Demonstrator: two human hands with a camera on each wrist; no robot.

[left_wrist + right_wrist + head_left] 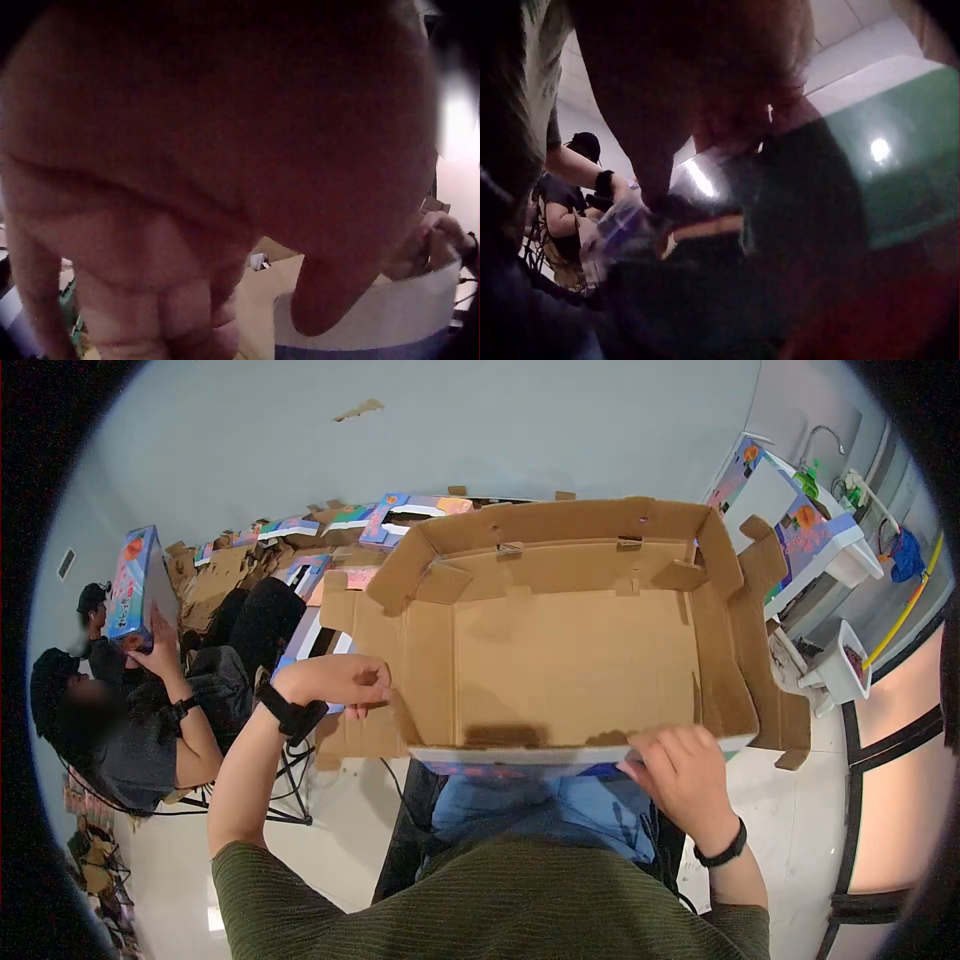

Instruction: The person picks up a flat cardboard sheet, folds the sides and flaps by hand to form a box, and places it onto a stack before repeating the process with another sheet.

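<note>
A brown cardboard box (575,660) lies open over the lap, its inside facing up and its side flaps spread. The right hand (680,765) grips the near wall at the right, fingers over the top edge. Green print on the box's glossy outer face (915,157) shows in the right wrist view. At the left side of the box, the left hand (345,680) is beside the side flap (365,730), fingers pointing down. The left wrist view shows its thumb (319,304) apart from the fingers, overlapping the box's white and blue outer wall (367,319).
At the left sits a person (110,730) holding a printed box (135,585). Flattened cardboard (215,585) and more boxes pile up along the back wall. To the right are a white sink (840,665) and a stacked printed box (800,540).
</note>
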